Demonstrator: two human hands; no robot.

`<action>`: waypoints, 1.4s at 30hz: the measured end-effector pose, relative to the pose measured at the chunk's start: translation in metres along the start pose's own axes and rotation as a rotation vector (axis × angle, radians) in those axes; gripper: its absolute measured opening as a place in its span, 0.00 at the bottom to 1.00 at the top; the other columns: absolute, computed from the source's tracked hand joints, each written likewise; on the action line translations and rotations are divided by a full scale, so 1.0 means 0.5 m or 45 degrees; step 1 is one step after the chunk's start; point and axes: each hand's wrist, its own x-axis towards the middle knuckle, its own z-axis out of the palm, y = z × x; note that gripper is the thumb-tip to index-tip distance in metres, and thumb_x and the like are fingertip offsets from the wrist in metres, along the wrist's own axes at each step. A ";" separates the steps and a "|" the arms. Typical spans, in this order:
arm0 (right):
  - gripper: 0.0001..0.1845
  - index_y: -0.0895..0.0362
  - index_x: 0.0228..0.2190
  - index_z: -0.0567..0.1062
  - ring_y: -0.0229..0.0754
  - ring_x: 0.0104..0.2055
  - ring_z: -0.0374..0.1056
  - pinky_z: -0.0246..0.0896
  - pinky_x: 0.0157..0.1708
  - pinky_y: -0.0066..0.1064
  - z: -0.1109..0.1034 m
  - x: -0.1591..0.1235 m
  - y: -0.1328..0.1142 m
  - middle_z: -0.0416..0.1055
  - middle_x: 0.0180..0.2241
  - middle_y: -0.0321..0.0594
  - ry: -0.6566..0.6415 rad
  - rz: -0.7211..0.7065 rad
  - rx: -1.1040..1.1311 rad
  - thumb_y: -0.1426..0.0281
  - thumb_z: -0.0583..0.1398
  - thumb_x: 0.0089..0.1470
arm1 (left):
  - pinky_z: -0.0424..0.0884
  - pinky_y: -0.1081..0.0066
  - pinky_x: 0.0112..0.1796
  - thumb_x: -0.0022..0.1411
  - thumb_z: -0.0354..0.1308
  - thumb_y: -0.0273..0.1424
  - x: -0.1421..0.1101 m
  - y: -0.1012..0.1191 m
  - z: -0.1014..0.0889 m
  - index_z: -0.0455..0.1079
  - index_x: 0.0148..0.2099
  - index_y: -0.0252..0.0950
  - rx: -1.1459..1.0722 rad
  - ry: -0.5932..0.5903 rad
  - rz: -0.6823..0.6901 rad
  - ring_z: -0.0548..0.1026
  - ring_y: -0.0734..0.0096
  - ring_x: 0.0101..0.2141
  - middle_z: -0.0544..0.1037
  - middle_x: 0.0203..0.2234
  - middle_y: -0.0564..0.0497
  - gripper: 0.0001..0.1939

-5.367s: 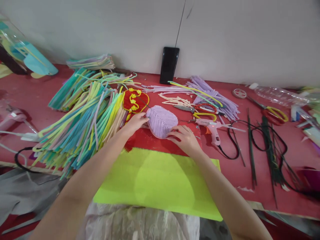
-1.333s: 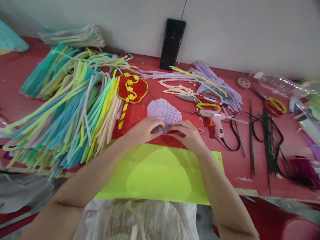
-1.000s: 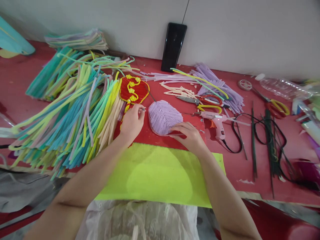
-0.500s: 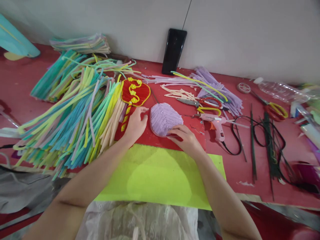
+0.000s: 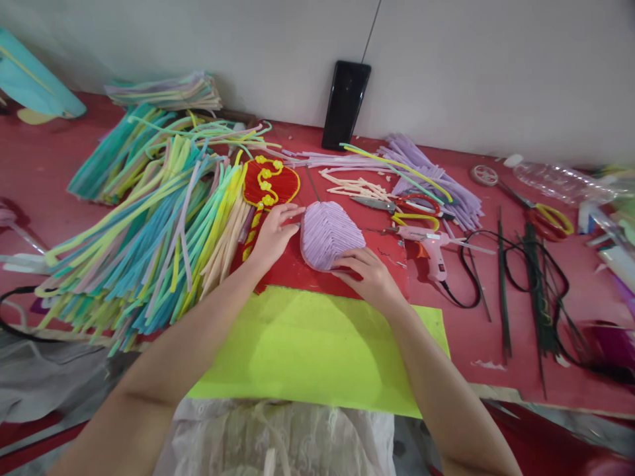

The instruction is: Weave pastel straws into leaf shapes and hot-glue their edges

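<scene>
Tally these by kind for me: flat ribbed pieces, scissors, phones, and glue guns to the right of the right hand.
Flat ribbed pieces: 2 (lilac piece, red piece)
Scissors: 2 (middle scissors, far-right scissors)
Phones: 1 (black phone)
Glue guns right of the right hand: 1 (pink glue gun)
Total: 6

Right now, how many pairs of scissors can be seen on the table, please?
2. One pair lies just behind the pink glue gun; the other pair is further right, near the clear bottle. Others may be hidden under the coloured strips.
</scene>
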 end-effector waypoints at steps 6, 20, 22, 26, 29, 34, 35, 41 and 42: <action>0.06 0.53 0.36 0.76 0.42 0.40 0.70 0.67 0.42 0.36 -0.001 0.003 -0.003 0.74 0.36 0.43 -0.020 -0.005 0.006 0.70 0.59 0.58 | 0.69 0.57 0.52 0.53 0.60 0.28 -0.008 0.014 0.013 0.64 0.53 0.35 -0.305 -0.034 -0.240 0.73 0.60 0.50 0.75 0.50 0.42 0.24; 0.07 0.52 0.37 0.77 0.42 0.41 0.70 0.67 0.42 0.38 0.000 0.003 -0.003 0.74 0.36 0.42 -0.041 0.043 0.018 0.69 0.58 0.58 | 0.75 0.61 0.47 0.53 0.60 0.23 -0.012 0.006 0.005 0.70 0.51 0.35 0.078 -0.068 -0.094 0.75 0.61 0.48 0.78 0.46 0.45 0.21; 0.07 0.52 0.37 0.77 0.43 0.40 0.70 0.67 0.42 0.38 0.001 0.002 -0.003 0.74 0.36 0.43 -0.032 0.026 0.011 0.69 0.59 0.58 | 0.75 0.61 0.47 0.53 0.60 0.23 -0.012 0.007 0.006 0.70 0.51 0.35 0.133 -0.051 -0.073 0.76 0.62 0.48 0.78 0.46 0.45 0.21; 0.06 0.52 0.36 0.77 0.42 0.40 0.70 0.67 0.42 0.37 0.001 0.003 -0.003 0.74 0.36 0.42 -0.021 0.017 0.017 0.70 0.59 0.57 | 0.74 0.63 0.48 0.53 0.59 0.21 -0.013 0.013 0.009 0.70 0.50 0.34 0.239 -0.020 -0.030 0.76 0.63 0.47 0.78 0.47 0.45 0.20; 0.06 0.51 0.36 0.77 0.42 0.40 0.70 0.67 0.42 0.38 0.001 0.004 -0.003 0.74 0.36 0.42 -0.035 0.045 0.035 0.69 0.59 0.57 | 0.73 0.63 0.49 0.53 0.59 0.20 -0.013 0.015 0.010 0.70 0.49 0.34 0.285 -0.009 -0.016 0.77 0.64 0.47 0.77 0.47 0.45 0.20; 0.06 0.53 0.36 0.77 0.42 0.40 0.70 0.67 0.42 0.38 0.002 0.004 -0.003 0.74 0.36 0.43 -0.033 0.037 0.039 0.69 0.59 0.58 | 0.76 0.60 0.44 0.56 0.57 0.24 -0.017 0.017 0.008 0.67 0.53 0.36 0.160 -0.094 -0.122 0.78 0.63 0.43 0.80 0.41 0.46 0.21; 0.07 0.53 0.36 0.77 0.42 0.40 0.69 0.67 0.42 0.38 0.002 0.004 -0.003 0.74 0.36 0.43 -0.035 0.037 0.035 0.69 0.58 0.58 | 0.77 0.60 0.42 0.57 0.57 0.25 -0.019 0.018 0.007 0.66 0.56 0.37 0.105 -0.144 -0.173 0.79 0.63 0.40 0.80 0.39 0.47 0.23; 0.08 0.52 0.36 0.78 0.43 0.40 0.69 0.67 0.42 0.38 0.000 0.004 -0.005 0.73 0.36 0.42 -0.048 0.058 0.030 0.68 0.58 0.58 | 0.78 0.63 0.38 0.55 0.57 0.23 -0.027 0.025 0.000 0.58 0.63 0.42 0.010 -0.356 -0.249 0.80 0.67 0.32 0.81 0.34 0.49 0.33; 0.08 0.52 0.36 0.78 0.43 0.40 0.69 0.67 0.42 0.38 0.000 0.004 -0.005 0.73 0.36 0.42 -0.049 0.058 0.030 0.68 0.58 0.58 | 0.78 0.63 0.38 0.55 0.57 0.22 -0.027 0.025 0.000 0.58 0.63 0.41 0.034 -0.350 -0.237 0.80 0.67 0.33 0.81 0.35 0.49 0.33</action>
